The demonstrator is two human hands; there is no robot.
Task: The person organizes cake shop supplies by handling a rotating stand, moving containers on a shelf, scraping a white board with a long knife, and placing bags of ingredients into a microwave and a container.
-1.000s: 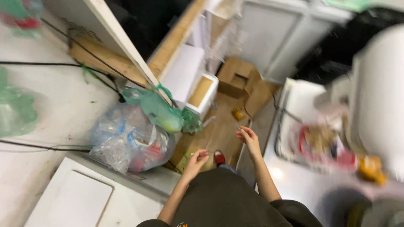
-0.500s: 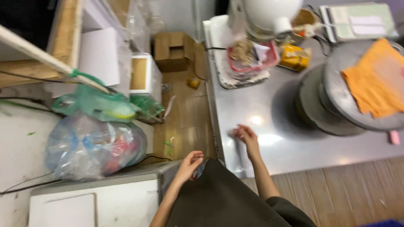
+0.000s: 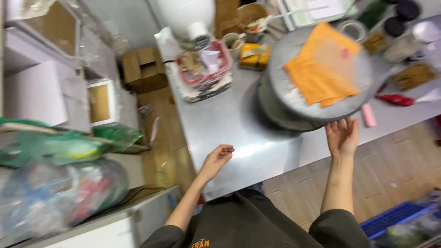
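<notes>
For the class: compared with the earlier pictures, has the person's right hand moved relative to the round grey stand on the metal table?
Yes. The right hand has moved to the edge of the round grey stand, open-palmed.

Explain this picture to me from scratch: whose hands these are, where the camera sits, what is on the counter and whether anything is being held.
There is no machine here. A person wears a camera on the head, so the one view looks down over their own dark top and two bare arms. The picture is blurred by motion.

The left hand hangs loosely curled over the near edge of a steel counter, with nothing in its grip. The right hand is open, palm showing, just below the rim of a round grey turntable; whether it touches the rim cannot be told.

An orange cloth lies on the turntable. Further back stand a red basket of small items, a yellow packet and some jars. A small pink object lies near the right hand.

On the floor to the left are a cardboard box and filled plastic bags.
</notes>
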